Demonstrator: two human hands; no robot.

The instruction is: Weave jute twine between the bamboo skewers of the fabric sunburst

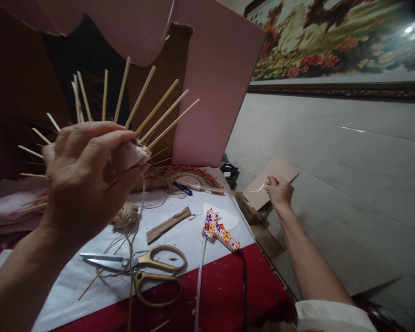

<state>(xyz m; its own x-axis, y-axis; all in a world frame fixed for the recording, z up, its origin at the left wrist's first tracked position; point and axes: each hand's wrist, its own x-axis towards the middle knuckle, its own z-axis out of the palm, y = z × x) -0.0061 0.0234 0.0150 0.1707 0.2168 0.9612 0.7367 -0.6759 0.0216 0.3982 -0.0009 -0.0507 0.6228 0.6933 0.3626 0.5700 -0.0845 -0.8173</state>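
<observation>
My left hand point(86, 161) is wrapped round a pale rounded piece point(126, 159) with thin wooden sticks point(141, 97) fanning out from its edge. Twine point(141, 198) hangs from that piece over the table. Out to the right, past the table's edge, my right hand point(280, 189) is closed, with a thin white curved strip point(258, 189) at its fingertips. Below my left hand lie gold-handled scissors point(159, 263) with the blades apart. A flower-patterned glue gun point(221, 230) with a glue stick in it rests on the table to their right.
A brown cardboard strip point(168, 225) and a ball of twine point(126, 214) lie on the white sheet point(193, 249). Behind them is a twine-wrapped fan shape point(193, 177). A cardboard box point(252, 207) stands below my right hand. A pink board point(214, 83) rises behind the table.
</observation>
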